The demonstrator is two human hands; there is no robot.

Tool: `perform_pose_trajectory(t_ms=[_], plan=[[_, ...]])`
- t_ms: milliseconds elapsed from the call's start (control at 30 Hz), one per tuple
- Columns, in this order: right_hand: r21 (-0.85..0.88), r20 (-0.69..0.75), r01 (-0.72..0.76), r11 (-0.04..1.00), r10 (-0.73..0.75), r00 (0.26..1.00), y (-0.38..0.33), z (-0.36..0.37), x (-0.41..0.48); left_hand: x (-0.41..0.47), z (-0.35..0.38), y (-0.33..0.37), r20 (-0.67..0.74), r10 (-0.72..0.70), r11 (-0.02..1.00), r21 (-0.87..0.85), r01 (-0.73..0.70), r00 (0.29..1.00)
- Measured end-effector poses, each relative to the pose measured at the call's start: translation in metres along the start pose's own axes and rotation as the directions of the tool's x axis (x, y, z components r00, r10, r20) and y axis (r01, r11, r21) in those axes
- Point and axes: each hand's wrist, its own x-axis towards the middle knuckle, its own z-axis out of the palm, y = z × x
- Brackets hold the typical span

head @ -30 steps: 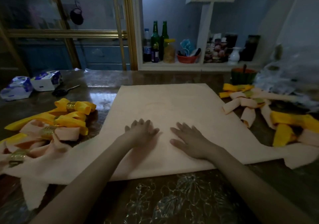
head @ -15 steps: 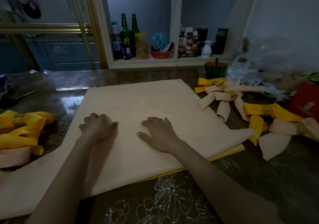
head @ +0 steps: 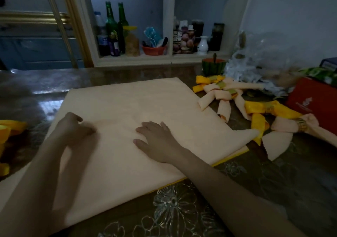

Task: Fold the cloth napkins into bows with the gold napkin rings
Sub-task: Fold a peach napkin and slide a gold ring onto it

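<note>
peach napkin [head: 127, 107] lies flat mid tabletop [head: 182, 209]. yellow napkin [head: 233, 156] sits under it, only a thin edge showing near right. right hand [head: 157, 142] is palm down on the peach cloth, fingers straight, slightly spread. left hand [head: 73, 127] is on the cloth's left part, motion-blurred, fingers look curled; can't tell if it's pinching fabric. finished bows [head: 223, 98] are piled just right of the napkin, one gold ring [head: 301, 124] visible. more yellow bows [head: 11, 129] at far left edge.

A peach napkin [head: 127, 105] lies spread on the table [head: 182, 209]. The right hand [head: 158, 142] presses flat at its middle; the left hand [head: 73, 125], blurred, rests further left. Folded bows [head: 223, 95] lie at its right.
</note>
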Motion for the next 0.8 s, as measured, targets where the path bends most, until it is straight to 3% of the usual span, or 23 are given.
perform_pose_trajectory(t_ms=[100,267,367,567,700,800], plan=[[-0.012,0.036,-0.009,1.0,0.009,0.999,0.001,-0.005,-0.004,-0.002,0.005,-0.001,-0.084,0.082,0.995,-0.044,-0.086,0.993],[-0.078,0.214,0.005,0.997,0.012,0.977,-0.004,-0.013,-0.008,-0.005,0.002,-0.008,-0.188,0.179,0.981,-0.043,-0.19,0.966],[-0.061,0.278,-0.022,0.998,0.038,0.96,-0.005,-0.025,-0.016,-0.004,0.002,-0.007,-0.139,0.159,0.982,-0.084,-0.172,0.977],[-0.055,0.261,-0.039,0.998,0.052,0.964,-0.007,-0.025,-0.018,-0.007,-0.002,-0.002,-0.03,0.164,0.986,0.039,-0.162,0.986],[-0.105,0.34,-0.038,0.994,0.072,0.938,-0.009,-0.03,-0.018,-0.009,-0.002,-0.003,-0.036,0.138,0.99,0.017,-0.138,0.99],[-0.076,0.392,-0.052,0.996,0.078,0.917,-0.011,-0.043,-0.02,-0.008,-0.008,0.0,0.042,0.111,0.993,0.029,-0.112,0.993]])
